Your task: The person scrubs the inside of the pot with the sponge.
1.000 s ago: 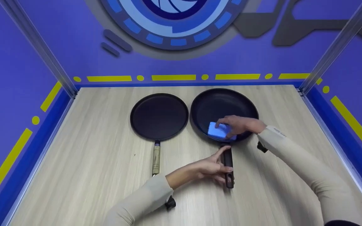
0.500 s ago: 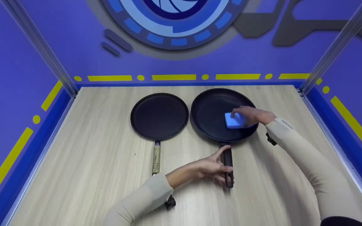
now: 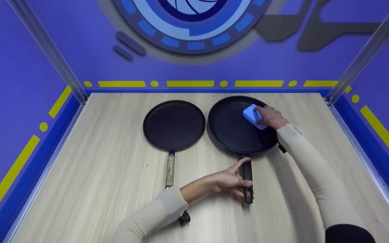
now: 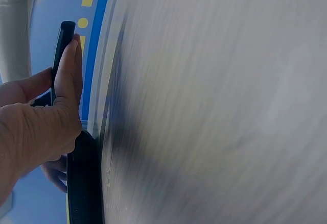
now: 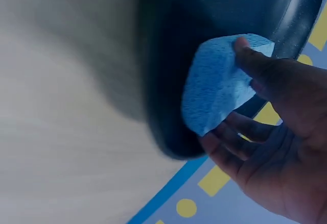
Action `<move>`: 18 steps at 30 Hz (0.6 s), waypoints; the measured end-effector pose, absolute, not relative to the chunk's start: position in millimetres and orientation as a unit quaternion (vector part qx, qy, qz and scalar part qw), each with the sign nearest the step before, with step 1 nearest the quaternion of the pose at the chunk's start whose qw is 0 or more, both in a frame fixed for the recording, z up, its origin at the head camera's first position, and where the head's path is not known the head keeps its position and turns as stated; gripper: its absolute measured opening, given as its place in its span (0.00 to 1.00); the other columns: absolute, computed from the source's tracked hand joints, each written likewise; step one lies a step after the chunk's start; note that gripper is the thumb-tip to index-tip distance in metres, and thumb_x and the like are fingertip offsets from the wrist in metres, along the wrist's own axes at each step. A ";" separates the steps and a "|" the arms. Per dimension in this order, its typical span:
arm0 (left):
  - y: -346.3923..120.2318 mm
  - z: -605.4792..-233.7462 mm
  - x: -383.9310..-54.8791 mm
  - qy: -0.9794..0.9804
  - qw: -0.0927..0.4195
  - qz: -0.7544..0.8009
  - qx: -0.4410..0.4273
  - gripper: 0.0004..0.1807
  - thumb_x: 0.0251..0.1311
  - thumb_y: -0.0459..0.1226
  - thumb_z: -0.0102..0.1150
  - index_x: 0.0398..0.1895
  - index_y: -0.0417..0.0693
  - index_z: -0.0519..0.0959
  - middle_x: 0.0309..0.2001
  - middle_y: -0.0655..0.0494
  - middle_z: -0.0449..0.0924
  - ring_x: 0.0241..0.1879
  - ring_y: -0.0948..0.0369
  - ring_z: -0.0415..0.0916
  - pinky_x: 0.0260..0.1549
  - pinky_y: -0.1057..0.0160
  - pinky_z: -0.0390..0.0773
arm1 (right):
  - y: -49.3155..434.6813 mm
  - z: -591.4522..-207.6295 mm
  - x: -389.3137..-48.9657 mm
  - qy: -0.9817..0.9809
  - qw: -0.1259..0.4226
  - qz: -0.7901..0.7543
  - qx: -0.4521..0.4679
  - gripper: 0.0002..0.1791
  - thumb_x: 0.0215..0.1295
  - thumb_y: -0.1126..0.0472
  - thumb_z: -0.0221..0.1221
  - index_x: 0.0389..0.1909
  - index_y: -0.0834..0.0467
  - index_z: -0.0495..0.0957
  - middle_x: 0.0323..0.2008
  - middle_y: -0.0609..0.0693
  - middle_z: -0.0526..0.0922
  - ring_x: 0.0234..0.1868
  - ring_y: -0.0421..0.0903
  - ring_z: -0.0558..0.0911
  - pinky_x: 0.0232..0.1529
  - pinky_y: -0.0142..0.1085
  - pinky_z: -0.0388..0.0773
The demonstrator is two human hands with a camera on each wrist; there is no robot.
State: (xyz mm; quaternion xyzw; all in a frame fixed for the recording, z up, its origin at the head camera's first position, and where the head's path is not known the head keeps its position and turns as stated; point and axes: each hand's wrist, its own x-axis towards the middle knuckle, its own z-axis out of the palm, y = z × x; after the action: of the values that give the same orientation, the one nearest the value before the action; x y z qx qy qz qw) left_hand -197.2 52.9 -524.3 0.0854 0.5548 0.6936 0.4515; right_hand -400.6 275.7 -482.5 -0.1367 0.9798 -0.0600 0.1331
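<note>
A deep black frying pan [image 3: 228, 131] lies at the back, right of centre, its black handle [image 3: 247, 172] toward the person. My left hand [image 3: 229, 180] holds that handle from the left side, thumb along its top end near the pan. In the left wrist view the fingers grip the handle [image 4: 62, 48] beside the pan wall. Inside the pan, at its right side, my right hand [image 3: 271, 117] pinches a light blue sponge [image 3: 252, 114]. The right wrist view has the sponge [image 5: 217, 81] between thumb and fingers, tilted against the pan's inner surface.
A flat black griddle pan [image 3: 174, 125] sits just left of the frying pan, with a wood-look handle [image 3: 170, 170] pointing to the front. Both rest on a pale wooden table [image 3: 106, 152]. Blue printed panels [image 3: 194, 72] stand along the back and both sides.
The right hand has carried the sponge from the pan's front edge rightward and then back to its upper right, turning it on the way. The left hand keeps its hold on the handle.
</note>
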 end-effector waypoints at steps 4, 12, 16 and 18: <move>52.0 -525.8 -197.1 0.552 0.451 0.697 0.084 0.46 0.61 0.27 0.58 0.70 0.77 0.48 0.34 0.40 0.83 0.31 0.52 0.84 0.37 0.55 0.85 | 266.0 -477.7 -401.4 0.976 0.167 -0.077 -0.120 0.35 0.62 0.55 0.62 0.66 0.64 0.61 0.58 0.71 0.67 0.59 0.66 0.69 0.58 0.58 0.71; 48.5 -526.4 -199.2 0.544 0.454 0.701 0.084 0.47 0.60 0.26 0.58 0.71 0.77 0.48 0.32 0.40 0.82 0.30 0.50 0.84 0.36 0.54 0.85 | 249.9 -458.8 -380.9 0.968 0.240 -0.005 -0.075 0.48 0.60 0.50 0.62 0.66 0.77 0.49 0.60 0.76 0.64 0.59 0.68 0.70 0.56 0.59 0.73; 47.7 -526.1 -199.5 0.544 0.456 0.700 0.081 0.47 0.59 0.27 0.59 0.70 0.77 0.49 0.32 0.41 0.82 0.32 0.49 0.84 0.38 0.53 0.85 | 239.2 -455.3 -363.8 0.962 0.264 0.028 -0.066 0.51 0.59 0.47 0.61 0.67 0.78 0.47 0.64 0.74 0.61 0.58 0.67 0.71 0.55 0.59 0.73; 47.6 -526.1 -199.7 0.547 0.455 0.698 0.080 0.47 0.59 0.27 0.59 0.70 0.77 0.49 0.32 0.41 0.82 0.31 0.50 0.84 0.37 0.53 0.85 | 232.5 -454.4 -355.1 0.959 0.270 0.038 -0.074 0.52 0.59 0.46 0.61 0.68 0.77 0.47 0.64 0.73 0.61 0.56 0.66 0.74 0.52 0.58 0.76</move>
State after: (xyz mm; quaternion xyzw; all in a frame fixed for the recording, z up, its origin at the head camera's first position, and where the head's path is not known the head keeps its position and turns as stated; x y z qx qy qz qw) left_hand -199.7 47.6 -526.1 0.0800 0.5471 0.6982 0.4547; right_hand -355.1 232.5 -454.4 -0.0739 0.9594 0.0376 0.2696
